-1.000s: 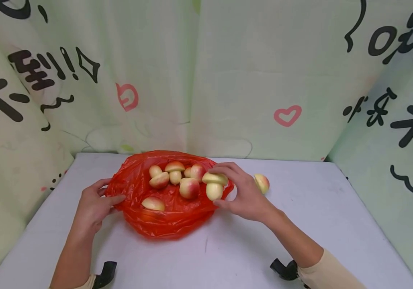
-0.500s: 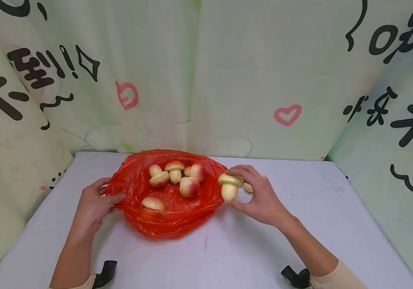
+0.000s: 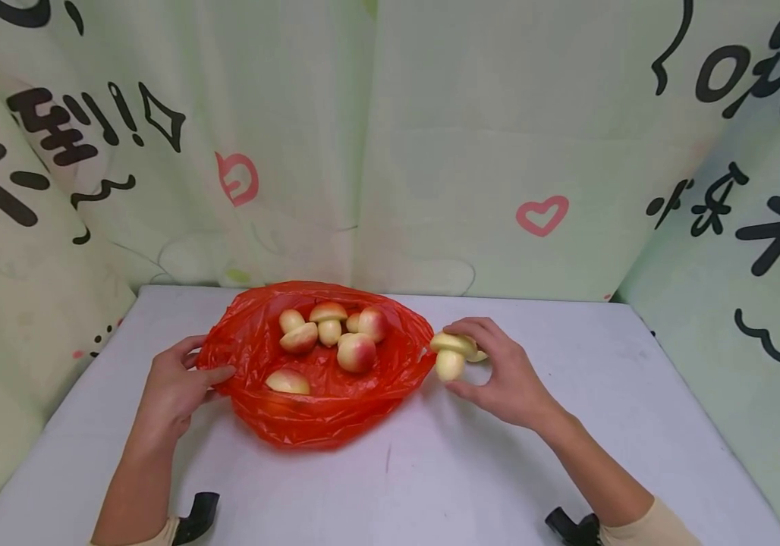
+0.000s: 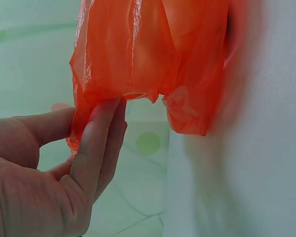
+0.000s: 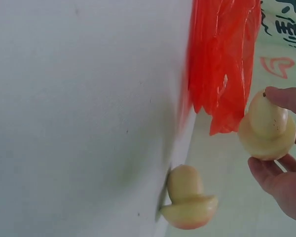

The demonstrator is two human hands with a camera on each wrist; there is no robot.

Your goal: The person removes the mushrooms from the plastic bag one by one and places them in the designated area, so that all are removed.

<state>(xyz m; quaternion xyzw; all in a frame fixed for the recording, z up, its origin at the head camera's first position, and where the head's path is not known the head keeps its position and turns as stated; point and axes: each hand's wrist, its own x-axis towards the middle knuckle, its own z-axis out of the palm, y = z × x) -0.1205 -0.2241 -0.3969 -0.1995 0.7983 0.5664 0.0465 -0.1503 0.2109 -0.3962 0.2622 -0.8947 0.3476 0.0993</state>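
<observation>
A red plastic bag (image 3: 335, 421) lies spread wide on the table, with several pink-and-cream toy mushrooms (image 3: 357, 353) inside. My left hand (image 3: 174, 387) pinches the bag's left edge between thumb and fingers; the left wrist view shows the thin red film (image 4: 133, 54) caught there. Just off the bag's right rim, my right hand (image 3: 506, 371) holds one mushroom (image 3: 451, 356) by cap and stem, above the table. In the right wrist view the thumb presses the stem end of this held mushroom (image 5: 267, 123). Another mushroom (image 5: 187, 197) rests on the table, mostly hidden behind the right hand in the head view.
A white-covered table (image 3: 390, 500) carries everything. Pale green curtains (image 3: 445, 152) with black lettering and pink hearts enclose its back and sides. Black wrist mounts (image 3: 196, 518) show on both forearms.
My right hand has drawn the mushroom rightward, from over the bag's right side to outside its rim. The left hand keeps its grip on the bag's edge.
</observation>
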